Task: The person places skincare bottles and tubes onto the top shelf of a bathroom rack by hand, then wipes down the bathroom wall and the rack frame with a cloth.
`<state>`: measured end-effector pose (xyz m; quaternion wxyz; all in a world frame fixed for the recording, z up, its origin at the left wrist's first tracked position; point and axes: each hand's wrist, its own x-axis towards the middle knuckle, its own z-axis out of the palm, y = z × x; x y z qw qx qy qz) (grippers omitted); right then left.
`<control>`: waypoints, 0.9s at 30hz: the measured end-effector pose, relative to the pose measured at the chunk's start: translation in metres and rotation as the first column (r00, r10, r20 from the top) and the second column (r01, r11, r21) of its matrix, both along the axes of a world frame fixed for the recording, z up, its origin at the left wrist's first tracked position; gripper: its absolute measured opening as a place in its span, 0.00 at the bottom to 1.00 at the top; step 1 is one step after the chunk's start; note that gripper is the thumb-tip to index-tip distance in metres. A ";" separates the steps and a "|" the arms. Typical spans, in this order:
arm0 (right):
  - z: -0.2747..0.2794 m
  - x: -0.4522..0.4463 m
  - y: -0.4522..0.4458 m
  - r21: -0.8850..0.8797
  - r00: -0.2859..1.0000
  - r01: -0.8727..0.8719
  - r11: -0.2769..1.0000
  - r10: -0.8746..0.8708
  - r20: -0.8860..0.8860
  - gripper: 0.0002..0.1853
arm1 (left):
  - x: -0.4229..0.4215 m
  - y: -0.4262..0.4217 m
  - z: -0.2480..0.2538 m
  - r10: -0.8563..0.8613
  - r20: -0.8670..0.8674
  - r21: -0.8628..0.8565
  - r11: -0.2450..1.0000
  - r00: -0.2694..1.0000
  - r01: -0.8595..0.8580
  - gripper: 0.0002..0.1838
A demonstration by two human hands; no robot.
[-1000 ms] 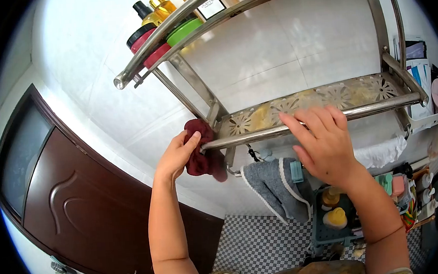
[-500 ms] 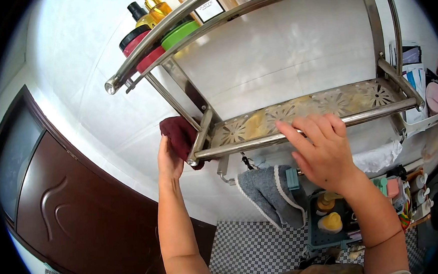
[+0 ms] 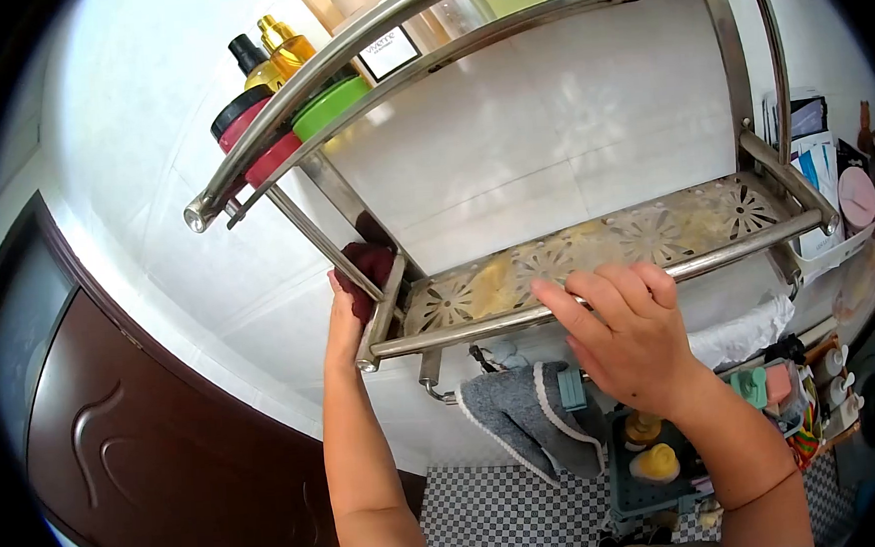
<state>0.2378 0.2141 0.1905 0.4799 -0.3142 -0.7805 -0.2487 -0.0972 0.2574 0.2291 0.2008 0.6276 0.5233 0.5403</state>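
Observation:
At the left end of the lower metal shelf (image 3: 596, 249), my left hand (image 3: 342, 324) holds a maroon cloth (image 3: 369, 268) against the outer side of the frame. Its fingertips are mostly hidden by the cloth and the bars. My right hand (image 3: 627, 337) is on the shelf's front rail (image 3: 461, 330), right of the middle, its fingers curled over the bar and the thumb below. Yellowish stains mark the perforated shelf plate between the flower-shaped cutouts.
Bottles and jars, among them a green jar (image 3: 332, 107), stand on the upper shelf (image 3: 503, 31). Below hang a grey towel (image 3: 511, 414) and a white cloth (image 3: 742, 333). A brown door (image 3: 168, 460) is at left, a dark cart (image 3: 636, 492) below.
My left hand and the maroon cloth have gone from the front rail's end to the outer side of the shelf frame. My right hand stays on the rail. The view has shifted slightly.

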 end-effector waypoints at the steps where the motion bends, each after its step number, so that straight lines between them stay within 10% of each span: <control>1: 0.001 0.000 -0.001 -0.006 1.000 -0.007 1.000 0.007 -0.005 0.21 | -0.002 0.002 -0.001 0.034 -0.104 0.014 0.999 0.994 -0.033 0.39; 13: -0.001 0.000 0.002 0.012 1.000 0.004 1.000 -0.005 0.014 0.22 | 0.012 -0.023 0.003 -0.186 0.570 -0.021 0.970 0.800 0.240 0.19; 17: -0.005 0.000 0.005 0.039 1.000 0.007 0.999 -0.008 0.008 0.22 | 0.008 -0.015 0.008 -0.021 0.214 -0.121 0.991 0.977 0.047 0.20; 20: -0.005 -0.001 0.004 0.049 1.000 0.016 0.999 -0.017 0.013 0.22 | 0.007 -0.003 0.017 0.027 -0.359 -0.019 0.999 0.933 -0.036 0.25; 24: -0.005 -0.001 0.003 0.053 1.000 0.026 0.998 -0.027 0.012 0.22 | 0.008 0.000 0.006 0.049 -0.340 0.090 0.996 0.939 -0.020 0.24; 26: -0.004 0.000 0.003 0.028 1.000 0.017 0.999 -0.017 0.020 0.22 | 0.023 -0.015 0.007 -0.070 0.214 0.001 0.997 0.974 0.071 0.23; 27: -0.003 0.000 0.003 0.032 1.000 0.019 0.999 -0.020 0.022 0.22 | 0.023 -0.017 0.008 -0.073 0.216 0.005 0.997 0.974 0.074 0.23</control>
